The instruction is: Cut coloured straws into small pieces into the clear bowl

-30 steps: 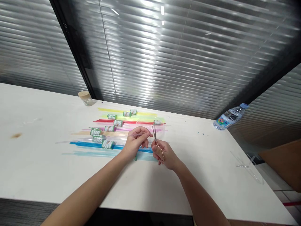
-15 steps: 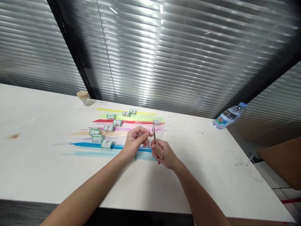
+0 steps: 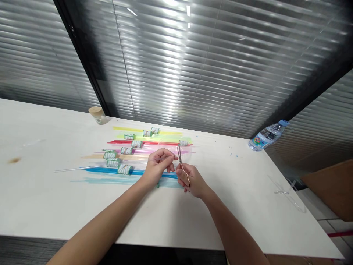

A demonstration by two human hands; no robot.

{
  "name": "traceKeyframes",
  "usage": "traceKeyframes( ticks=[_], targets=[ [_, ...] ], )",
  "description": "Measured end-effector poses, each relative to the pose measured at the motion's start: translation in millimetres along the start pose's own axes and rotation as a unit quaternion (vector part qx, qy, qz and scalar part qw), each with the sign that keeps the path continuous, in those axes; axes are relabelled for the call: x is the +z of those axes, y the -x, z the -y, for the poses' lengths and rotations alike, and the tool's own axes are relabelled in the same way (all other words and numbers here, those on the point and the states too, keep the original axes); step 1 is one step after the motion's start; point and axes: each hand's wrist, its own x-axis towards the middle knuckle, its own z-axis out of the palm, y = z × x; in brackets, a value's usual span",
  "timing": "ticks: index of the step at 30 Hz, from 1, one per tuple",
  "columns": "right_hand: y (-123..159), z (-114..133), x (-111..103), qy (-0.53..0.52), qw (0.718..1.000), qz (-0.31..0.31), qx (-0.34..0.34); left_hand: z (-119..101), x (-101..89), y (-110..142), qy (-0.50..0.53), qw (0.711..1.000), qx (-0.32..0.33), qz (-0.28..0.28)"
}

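My left hand (image 3: 158,165) pinches the right end of a long clear thin straw (image 3: 82,168) that stretches left over the table. My right hand (image 3: 191,180) grips rose-gold scissors (image 3: 182,163), blades pointing up beside the left fingertips at the straw's end. Under and behind both hands lie bundles of coloured straws (image 3: 143,141) in yellow, green, red, pink, orange and blue, several banded with green-and-white paper wraps (image 3: 125,169).
The white table (image 3: 55,206) has a brown stain (image 3: 13,160) at far left. A small cork-lidded glass jar (image 3: 97,115) stands at the back. A water bottle (image 3: 266,135) lies at back right. A clear acrylic stand (image 3: 288,193) sits near the right edge.
The clear straw has slid leftward through my left fingers, its far end now further left. Both hands stay almost in place, the scissors still upright at the straw's end.
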Motion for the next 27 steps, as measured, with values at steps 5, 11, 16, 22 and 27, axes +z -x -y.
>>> traceKeyframes(
  ticks=[5,11,16,22,27],
  targets=[
    [0.2,1.9,1.2,0.014,1.000,-0.006,0.022,-1.5,2.6,0.4,-0.034,0.999,0.002,-0.017],
    [1.7,6.9,2.0,0.037,0.998,-0.012,0.042,-2.8,4.8,1.1,-0.039,0.998,-0.009,-0.044],
    [1.4,7.8,3.3,0.034,0.998,-0.017,0.045,-2.6,5.5,2.0,-0.023,0.998,-0.013,-0.053],
    [-2.5,1.8,3.2,0.004,0.994,-0.109,-0.009,0.9,1.9,1.2,-0.011,1.000,-0.014,-0.023],
    [-3.9,-0.5,-1.3,-0.001,0.986,-0.152,-0.063,1.0,0.8,1.9,-0.007,0.999,-0.030,0.012]
  ],
)
